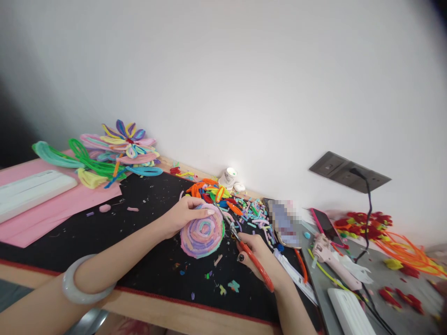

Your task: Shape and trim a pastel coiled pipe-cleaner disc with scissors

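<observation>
My left hand [185, 215] grips the upper left edge of a round, flat spiral of pink, purple and blue pipe cleaners [202, 237], thumb on top. My right hand [256, 253] is closed around red-handled pliers [257, 267]. Their metal jaws point up and left, close to the spiral's upper right edge; I cannot tell whether they touch it. Short cut pieces of pipe cleaner [253, 211] lie in a pile beyond the pliers. Behind the spiral is a heap of orange, yellow and red pipe cleaner loops [209, 190].
A black mat [146, 260] with scattered scraps covers the table. Pipe cleaner flowers [127, 144] and a white box [38, 188] are at left. A small white cup [228, 177] stands by the wall. At right lie a phone [326, 225], a glue gun [333, 263] and a cord [368, 214].
</observation>
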### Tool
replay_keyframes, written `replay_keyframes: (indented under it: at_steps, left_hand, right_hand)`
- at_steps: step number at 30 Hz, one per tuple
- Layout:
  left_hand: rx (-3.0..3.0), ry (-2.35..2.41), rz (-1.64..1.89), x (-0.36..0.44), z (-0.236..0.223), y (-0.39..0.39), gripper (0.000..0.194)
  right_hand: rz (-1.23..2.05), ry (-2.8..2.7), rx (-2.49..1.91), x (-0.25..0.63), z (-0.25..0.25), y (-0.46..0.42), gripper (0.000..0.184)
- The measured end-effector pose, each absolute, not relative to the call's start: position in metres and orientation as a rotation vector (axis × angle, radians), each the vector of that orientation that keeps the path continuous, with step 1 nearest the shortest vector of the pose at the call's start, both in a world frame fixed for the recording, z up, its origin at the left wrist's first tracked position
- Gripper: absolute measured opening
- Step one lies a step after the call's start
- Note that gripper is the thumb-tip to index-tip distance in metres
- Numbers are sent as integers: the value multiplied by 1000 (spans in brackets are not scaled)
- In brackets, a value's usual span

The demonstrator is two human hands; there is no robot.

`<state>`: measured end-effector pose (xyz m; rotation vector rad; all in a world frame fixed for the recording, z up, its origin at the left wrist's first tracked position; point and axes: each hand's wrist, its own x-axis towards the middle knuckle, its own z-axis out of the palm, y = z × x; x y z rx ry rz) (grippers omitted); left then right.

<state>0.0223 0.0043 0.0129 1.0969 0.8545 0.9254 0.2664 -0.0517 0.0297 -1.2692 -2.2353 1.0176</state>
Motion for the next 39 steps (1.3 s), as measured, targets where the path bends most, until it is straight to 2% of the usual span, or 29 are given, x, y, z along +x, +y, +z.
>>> replay_keyframes:
  at_steps: [14, 27, 39]
  left_hand:
    - [1076, 861, 918, 20, 15, 5, 25]
    - [1205, 856, 848, 16, 10, 6, 28]
    - [1298, 826, 776, 15, 15, 2, 26]
  right_hand:
    - [975, -2256, -1292, 271, 26, -49, 63]
    - [1201, -2318, -1149, 269, 41, -55, 63]
    - [1118, -2289, -1328, 269, 38, -57, 42]
